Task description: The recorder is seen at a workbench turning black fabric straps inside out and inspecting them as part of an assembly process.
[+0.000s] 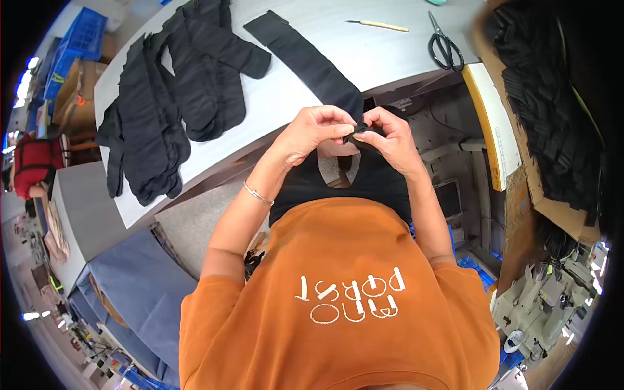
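Close against my chest, just above the hem of my orange shirt [344, 286], both my hands meet over one end of a long black fabric strip [305, 58] that runs away from me across the grey table [390, 49]. My left hand [312, 133] is curled, its fingertips pinched down on the strip's near end; my right hand [387, 140] mirrors it, fingers closed on the same bit of cloth, so that the two hands touch at the thumbs with the fabric clamped between them. A thin bracelet [258, 194] sits on my left wrist. More black cloth hangs below my hands, over my lap, at the table's near edge.

Farther out, to my left, a pile of black garment pieces [169, 97] lies spread on the tabletop, well apart from my hands. At the far side of the table rest a slim wooden-handled tool [380, 25] and, to its right, a pair of black-handled scissors [444, 44]. Off to my right, a cardboard box [552, 208] holds a heap of small black pieces [552, 110].
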`<state>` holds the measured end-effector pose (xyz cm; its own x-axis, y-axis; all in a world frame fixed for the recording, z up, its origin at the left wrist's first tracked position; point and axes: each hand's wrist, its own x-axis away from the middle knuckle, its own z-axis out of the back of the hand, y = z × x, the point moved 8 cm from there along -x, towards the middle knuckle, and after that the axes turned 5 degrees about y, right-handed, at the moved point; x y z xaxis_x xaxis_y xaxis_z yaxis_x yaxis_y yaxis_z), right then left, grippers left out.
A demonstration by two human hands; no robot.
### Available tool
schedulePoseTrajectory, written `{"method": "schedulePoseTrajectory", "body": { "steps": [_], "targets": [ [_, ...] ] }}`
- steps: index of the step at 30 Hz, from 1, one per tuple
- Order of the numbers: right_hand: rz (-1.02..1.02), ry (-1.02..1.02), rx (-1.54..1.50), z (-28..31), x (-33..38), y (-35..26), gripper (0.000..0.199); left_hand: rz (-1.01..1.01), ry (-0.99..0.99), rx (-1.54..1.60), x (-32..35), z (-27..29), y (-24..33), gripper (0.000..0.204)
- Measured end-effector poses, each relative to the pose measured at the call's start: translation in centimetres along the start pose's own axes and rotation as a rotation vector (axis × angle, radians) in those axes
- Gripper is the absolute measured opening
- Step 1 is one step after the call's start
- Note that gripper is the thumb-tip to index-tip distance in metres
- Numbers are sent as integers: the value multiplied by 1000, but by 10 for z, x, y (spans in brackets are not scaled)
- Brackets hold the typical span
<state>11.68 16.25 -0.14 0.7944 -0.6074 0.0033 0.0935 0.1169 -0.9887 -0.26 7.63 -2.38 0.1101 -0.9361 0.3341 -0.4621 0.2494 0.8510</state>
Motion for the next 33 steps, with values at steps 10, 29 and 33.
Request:
{"method": "schedulePoseTrajectory", "body": {
  "steps": [10,29,33],
  "targets": [
    [-58,331,197,4,20,9,19,-555,457,-720,16,-27,9,8],
    [-68,434,31,23,-9,56,12,-428,670,-346,-1,-26,-25,12],
    [-118,341,-162,22,-6,51,9,-18,498,408,-1,-16,-63,21]
  ]
}}
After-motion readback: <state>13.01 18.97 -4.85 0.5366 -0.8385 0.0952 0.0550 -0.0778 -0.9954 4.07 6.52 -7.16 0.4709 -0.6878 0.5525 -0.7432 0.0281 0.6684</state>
